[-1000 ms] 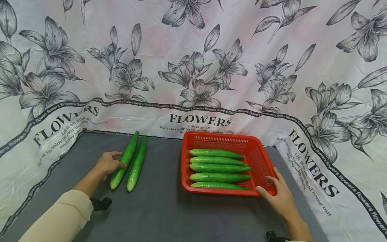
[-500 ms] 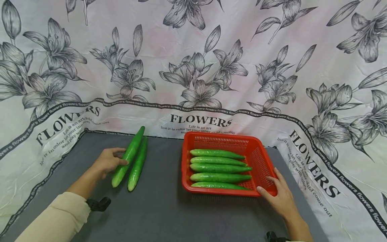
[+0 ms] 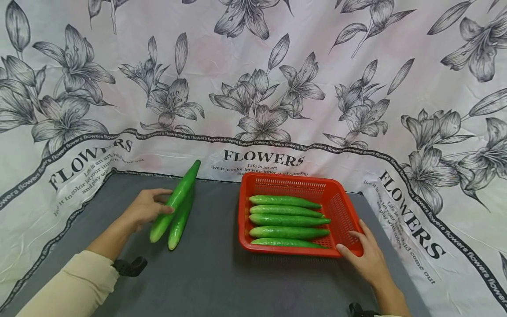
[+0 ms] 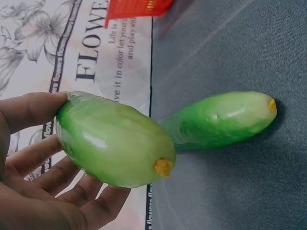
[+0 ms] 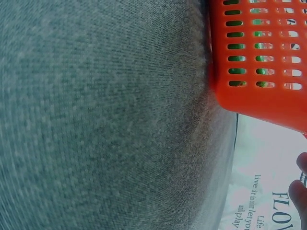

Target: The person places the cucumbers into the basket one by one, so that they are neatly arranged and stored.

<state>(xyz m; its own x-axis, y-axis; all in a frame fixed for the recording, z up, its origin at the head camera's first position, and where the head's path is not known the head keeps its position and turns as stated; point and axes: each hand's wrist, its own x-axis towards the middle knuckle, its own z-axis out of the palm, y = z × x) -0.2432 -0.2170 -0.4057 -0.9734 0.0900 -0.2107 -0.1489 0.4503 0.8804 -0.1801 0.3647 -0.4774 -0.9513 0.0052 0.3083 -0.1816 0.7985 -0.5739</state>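
My left hand (image 3: 148, 208) grips a green cucumber (image 3: 174, 204) between thumb and fingers. The left wrist view shows its pale, blunt end (image 4: 120, 143) towards the camera, raised off the table. A second cucumber (image 3: 180, 226) lies on the grey table just right of it, partly hidden behind the held one. My right hand (image 3: 368, 255) holds the front right corner of a red plastic basket (image 3: 346, 198), fingers over the rim. Several cucumbers (image 3: 289, 220) lie side by side in the basket. The right wrist view catches only fingertips (image 5: 300, 189) beside the basket.
The grey table (image 3: 214, 281) stretches between the hands and towards the front. Behind and at both sides hangs a white flower-printed cloth (image 3: 261, 88), meeting the table's back edge. The basket stands close to that back edge.
My left hand has lifted the left cucumber and moved it slightly right and up, so it now overlaps the second one in view. The right hand and basket have stayed still.
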